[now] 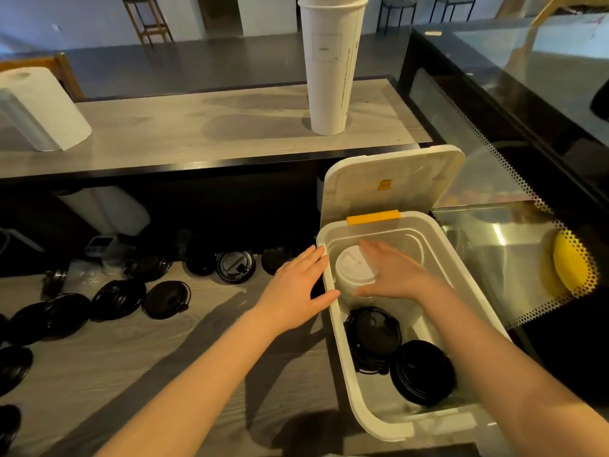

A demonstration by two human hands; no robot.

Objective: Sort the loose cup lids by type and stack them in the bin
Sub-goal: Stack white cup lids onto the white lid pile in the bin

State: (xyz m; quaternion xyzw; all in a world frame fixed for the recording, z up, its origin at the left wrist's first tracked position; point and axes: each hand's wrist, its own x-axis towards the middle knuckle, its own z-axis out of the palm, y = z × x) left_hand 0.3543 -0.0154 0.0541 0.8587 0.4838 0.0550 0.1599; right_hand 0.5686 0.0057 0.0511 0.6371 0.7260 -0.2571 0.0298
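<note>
Worktop (197, 357): grey wood-grain, with both forearms reaching across it.
Bin (365, 413): white plastic, open, on the right end of the worktop.
Ringed black lids (374, 338): a stack inside the bin, against its left wall.
Plain black lids (423, 372): a second stack inside the bin, just beside the first and nearer the camera.
Left hand (296, 285): on the bin's left rim, grip slack, fingers straight, thumb hooked over the edge.
Right hand (395, 275): inside the bin, grip apart, blurred fingers spread flat on the white lids.
White lids (354, 268): a stack in the bin's far half, partly under the right hand.
Loose black lids (166, 298): scattered over the left of the worktop, some overlapping.
Cover (389, 179): the bin's hinged top, standing upright behind a yellow latch (373, 216).
Ledge (197, 127): raised, behind the worktop.
Cup stack (331, 67): tall, white, upright on the ledge.
Paper roll (39, 107): tilted on the ledge's left end.
</note>
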